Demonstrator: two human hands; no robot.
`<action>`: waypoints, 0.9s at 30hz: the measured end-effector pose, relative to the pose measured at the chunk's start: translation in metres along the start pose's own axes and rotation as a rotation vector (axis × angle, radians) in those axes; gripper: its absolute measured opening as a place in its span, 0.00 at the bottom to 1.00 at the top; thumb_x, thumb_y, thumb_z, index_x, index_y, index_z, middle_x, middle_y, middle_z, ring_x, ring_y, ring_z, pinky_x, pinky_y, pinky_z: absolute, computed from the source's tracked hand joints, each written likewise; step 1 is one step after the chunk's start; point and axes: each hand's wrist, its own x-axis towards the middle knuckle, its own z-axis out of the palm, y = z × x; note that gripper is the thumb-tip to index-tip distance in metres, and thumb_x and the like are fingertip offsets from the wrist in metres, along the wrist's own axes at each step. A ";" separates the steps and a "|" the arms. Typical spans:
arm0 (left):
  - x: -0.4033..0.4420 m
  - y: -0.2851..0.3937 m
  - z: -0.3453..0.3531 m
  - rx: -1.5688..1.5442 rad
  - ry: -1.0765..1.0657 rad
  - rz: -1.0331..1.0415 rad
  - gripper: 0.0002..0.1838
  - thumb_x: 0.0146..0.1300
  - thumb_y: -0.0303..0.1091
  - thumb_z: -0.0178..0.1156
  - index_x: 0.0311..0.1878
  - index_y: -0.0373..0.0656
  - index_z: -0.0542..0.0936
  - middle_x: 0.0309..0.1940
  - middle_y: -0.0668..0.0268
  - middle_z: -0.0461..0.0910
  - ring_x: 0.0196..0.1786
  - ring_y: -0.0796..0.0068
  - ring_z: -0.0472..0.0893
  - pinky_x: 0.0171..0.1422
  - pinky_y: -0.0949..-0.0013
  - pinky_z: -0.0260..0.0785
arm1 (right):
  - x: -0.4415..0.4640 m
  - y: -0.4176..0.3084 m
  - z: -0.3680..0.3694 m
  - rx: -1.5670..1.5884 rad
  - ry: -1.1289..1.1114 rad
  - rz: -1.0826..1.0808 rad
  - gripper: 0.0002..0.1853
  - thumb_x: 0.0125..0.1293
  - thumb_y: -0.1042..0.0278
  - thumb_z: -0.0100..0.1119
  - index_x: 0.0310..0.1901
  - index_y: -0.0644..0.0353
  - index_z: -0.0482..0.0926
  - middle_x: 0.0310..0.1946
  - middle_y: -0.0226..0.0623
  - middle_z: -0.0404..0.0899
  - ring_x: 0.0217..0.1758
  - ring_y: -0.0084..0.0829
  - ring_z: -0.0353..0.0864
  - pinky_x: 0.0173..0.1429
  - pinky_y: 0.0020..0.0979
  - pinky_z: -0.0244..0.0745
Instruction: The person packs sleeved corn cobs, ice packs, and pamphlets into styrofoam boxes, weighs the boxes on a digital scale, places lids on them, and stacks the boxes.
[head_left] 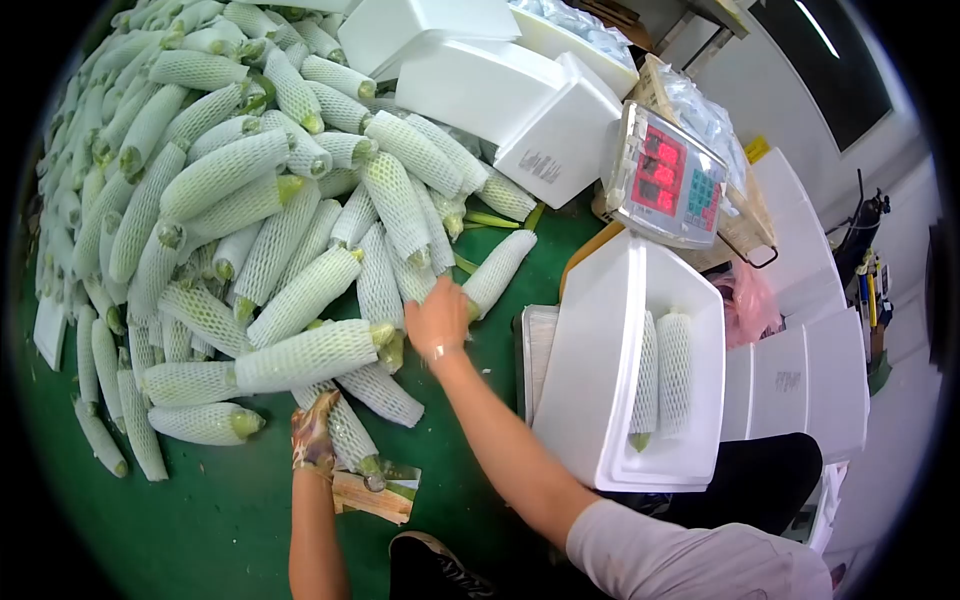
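A large heap of long pale-green vegetables (225,185), apparently ears of corn in white foam net sleeves, lies at the left. My left hand (314,430), with a patterned covering, grips the side of a net-wrapped ear (347,432) at the heap's near edge; its thumb side is partly hidden. My right hand (438,318) is closed at the heap's right edge, fingers curled over the end of another net-wrapped ear (412,280). Beside those fingers lies a separate ear (502,268). Just above my left hand, a thick ear (305,357) lies across others.
A white foam box (590,345) at the right holds two net-wrapped ears (675,370). Behind it stands a scale (665,180) with a red display. More white foam boxes (480,90) are stacked at the back. Flattened cardboard (372,497) lies on the green floor (215,530) near my shoe (437,562).
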 end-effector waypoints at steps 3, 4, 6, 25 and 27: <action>-0.008 0.020 -0.017 0.002 0.010 0.001 0.17 0.60 0.42 0.51 0.50 0.53 0.80 0.57 0.60 0.73 0.62 0.61 0.66 0.66 0.65 0.57 | 0.030 -0.006 0.007 -0.037 -0.265 0.180 0.38 0.46 0.51 0.64 0.52 0.73 0.64 0.47 0.57 0.74 0.51 0.52 0.74 0.55 0.43 0.70; -0.012 0.026 -0.024 -0.025 0.002 -0.052 0.16 0.59 0.43 0.52 0.49 0.52 0.81 0.56 0.58 0.73 0.61 0.61 0.66 0.66 0.65 0.58 | 0.029 -0.010 0.003 -0.034 -0.321 0.208 0.40 0.45 0.49 0.65 0.52 0.73 0.64 0.46 0.58 0.75 0.50 0.52 0.75 0.54 0.42 0.71; 0.005 -0.004 -0.035 -0.268 -0.050 -0.099 0.16 0.58 0.41 0.54 0.47 0.52 0.81 0.54 0.55 0.73 0.59 0.61 0.68 0.64 0.64 0.60 | 0.014 -0.011 -0.018 0.097 -0.320 0.282 0.41 0.43 0.48 0.65 0.52 0.74 0.65 0.46 0.59 0.76 0.49 0.51 0.77 0.53 0.42 0.72; -0.046 0.017 0.018 -0.611 0.448 0.551 0.17 0.63 0.38 0.52 0.47 0.34 0.76 0.48 0.59 0.72 0.52 0.67 0.71 0.58 0.66 0.64 | -0.022 -0.025 -0.055 0.950 0.012 0.292 0.29 0.46 0.54 0.68 0.42 0.71 0.70 0.40 0.53 0.78 0.41 0.44 0.79 0.48 0.36 0.73; -0.029 0.037 -0.015 -0.277 0.425 0.729 0.17 0.64 0.38 0.50 0.48 0.35 0.77 0.50 0.59 0.73 0.55 0.64 0.71 0.61 0.64 0.62 | -0.018 -0.023 -0.041 0.660 -0.319 -0.062 0.31 0.48 0.50 0.65 0.42 0.71 0.69 0.41 0.57 0.75 0.44 0.52 0.76 0.51 0.43 0.70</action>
